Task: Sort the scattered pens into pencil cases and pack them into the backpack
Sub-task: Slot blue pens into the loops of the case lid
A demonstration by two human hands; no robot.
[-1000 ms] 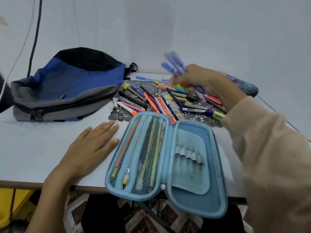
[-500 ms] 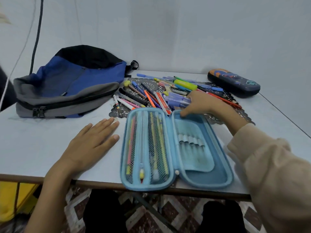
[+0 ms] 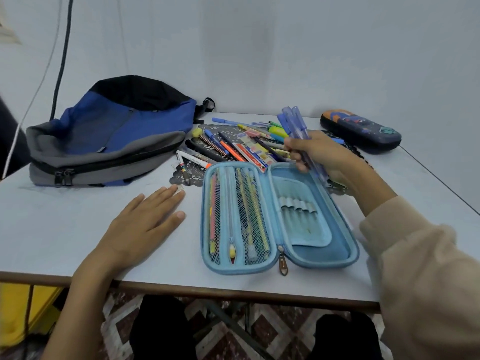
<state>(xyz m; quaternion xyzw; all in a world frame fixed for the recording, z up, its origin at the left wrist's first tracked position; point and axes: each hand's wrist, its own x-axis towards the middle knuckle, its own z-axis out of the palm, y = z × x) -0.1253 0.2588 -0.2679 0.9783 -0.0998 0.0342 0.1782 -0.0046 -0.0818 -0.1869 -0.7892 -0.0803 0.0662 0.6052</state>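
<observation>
A light blue pencil case lies open flat at the table's front, with several pens behind the mesh of its left half. My right hand grips a bundle of blue pens, tips pointing up, just above the case's upper right corner. My left hand rests flat on the table to the left of the case. A pile of loose pens and markers lies on a dark lace mat behind the case. A blue, grey and black backpack lies at the back left, zipped.
A second, dark patterned pencil case sits shut at the back right. The white table meets the wall at the back; its front edge runs just below the open case. Cables hang at the left wall.
My right hand dipped to the pile beside the case half a second ago and has now risen again with the blue pens upright. My left hand stayed flat.
</observation>
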